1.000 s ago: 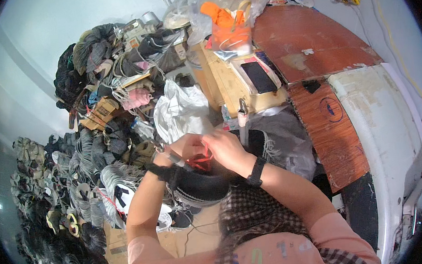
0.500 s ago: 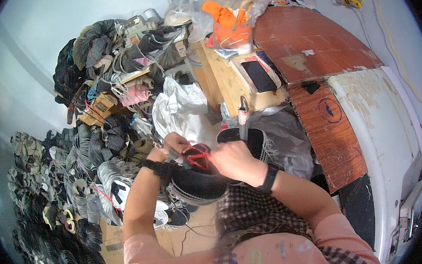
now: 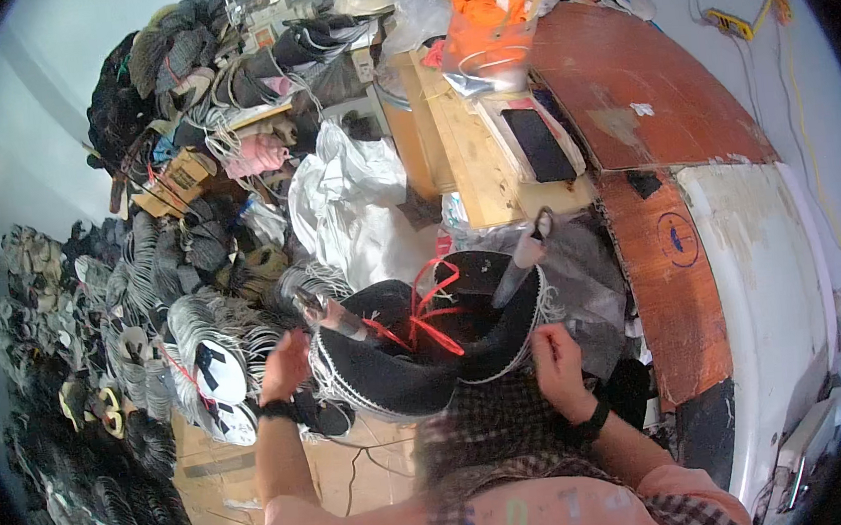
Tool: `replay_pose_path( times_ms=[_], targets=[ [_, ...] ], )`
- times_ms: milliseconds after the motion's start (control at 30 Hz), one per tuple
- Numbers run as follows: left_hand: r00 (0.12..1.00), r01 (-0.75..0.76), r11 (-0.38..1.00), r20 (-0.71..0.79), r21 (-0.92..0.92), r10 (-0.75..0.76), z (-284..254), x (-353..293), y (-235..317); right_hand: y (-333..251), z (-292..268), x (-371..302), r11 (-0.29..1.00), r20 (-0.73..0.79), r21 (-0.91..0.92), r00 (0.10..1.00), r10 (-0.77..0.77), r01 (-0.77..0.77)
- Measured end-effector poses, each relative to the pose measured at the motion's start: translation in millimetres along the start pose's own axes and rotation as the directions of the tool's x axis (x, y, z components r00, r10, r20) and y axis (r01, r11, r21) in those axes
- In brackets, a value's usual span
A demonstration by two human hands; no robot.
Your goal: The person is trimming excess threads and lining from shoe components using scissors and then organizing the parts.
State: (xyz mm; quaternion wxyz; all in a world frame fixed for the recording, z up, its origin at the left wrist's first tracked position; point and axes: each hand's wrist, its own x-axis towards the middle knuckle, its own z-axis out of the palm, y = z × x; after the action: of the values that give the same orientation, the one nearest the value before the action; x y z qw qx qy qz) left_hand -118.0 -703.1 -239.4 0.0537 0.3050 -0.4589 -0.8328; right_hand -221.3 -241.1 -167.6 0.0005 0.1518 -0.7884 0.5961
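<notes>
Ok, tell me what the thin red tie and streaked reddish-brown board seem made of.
Thin red tie: probably plastic ribbon, slightly glossy, given its bright, open loop.
Streaked reddish-brown board: wood or laminate, smooth-looking; grain lines fit both.

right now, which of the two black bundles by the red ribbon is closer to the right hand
The right black bundle: its pale fringed edge is beside the right hand; the left bundle sits by the left hand.

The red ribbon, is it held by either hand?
No, the left hand and right hand flank the black pieces, apart from the red ribbon.
</notes>
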Motion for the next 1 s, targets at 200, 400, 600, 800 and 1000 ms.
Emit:
replay_pose_path(
  times_ms=[200,400,600,800,1000],
  targets=[
    [0.979,0.204,0.979,-0.019,0.011,-0.204,6,-6,-134,115,6,-8,0.350,0.230,0.481,0.501,0.834,-0.804],
    [0.977,0.212,0.977,0.022,-0.018,-0.211,93,5,-167,184,4,-4,0.345,0.451,0.603,0.664,0.596,-0.720],
    [0.990,0.137,0.990,0.019,-0.027,-0.137,117,-4,-161,185,17,4,0.544,0.362,0.548,0.767,0.530,-0.635],
    [0.999,0.034,0.998,-0.028,-0.061,-0.036,130,-31,-135,194,-47,-34,0.720,0.323,0.465,0.856,0.404,-0.516],
    [0.972,-0.162,0.979,-0.193,-0.125,0.137,155,-78,-84,196,-82,24,0.509,0.377,0.749,0.904,0.201,-0.425]
  ],
)
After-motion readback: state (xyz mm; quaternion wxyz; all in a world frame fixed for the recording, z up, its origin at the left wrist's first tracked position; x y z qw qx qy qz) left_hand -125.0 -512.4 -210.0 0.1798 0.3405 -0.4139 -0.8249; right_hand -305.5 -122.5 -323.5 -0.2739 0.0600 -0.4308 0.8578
